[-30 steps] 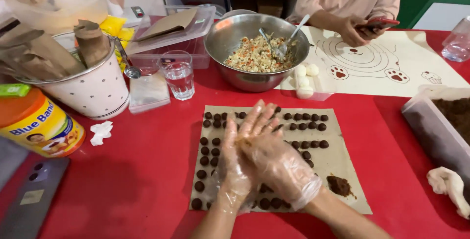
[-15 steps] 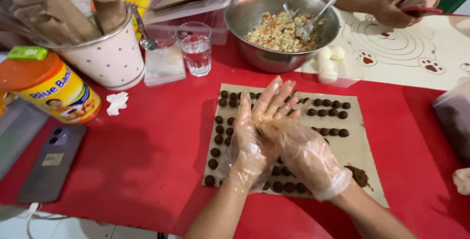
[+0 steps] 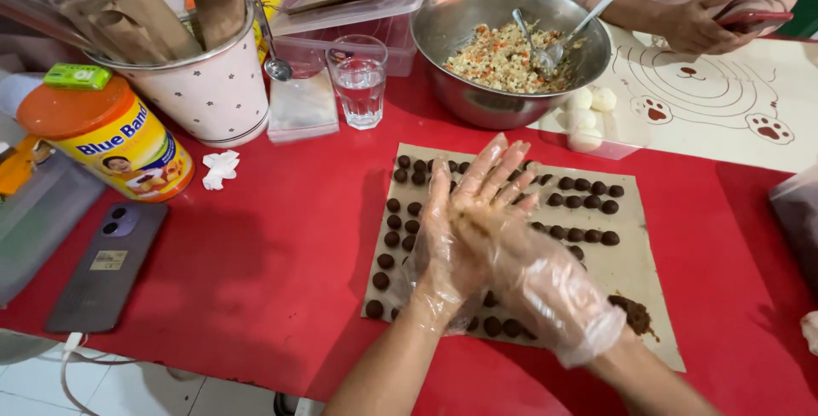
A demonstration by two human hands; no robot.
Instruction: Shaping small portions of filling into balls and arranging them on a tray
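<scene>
Both my hands wear clear plastic gloves and are pressed palm to palm above a brown paper sheet. My left hand lies under my right hand, fingers pointing away from me. A smear of brown dough shows between the palms; its shape is hidden. Rows of small dark dough balls cover the sheet around and beneath my hands. A lump of loose dark dough sits at the sheet's near right corner.
On the red table stand a steel bowl of chopped filling with spoons, a water glass, a white bucket of paper rolls, a yellow tub and a phone. Another person's hand holds a phone over a paw-print mat.
My hands stay pressed together and have slid a little against each other. The view has shifted left and nearer, bringing the tub and phone further in.
</scene>
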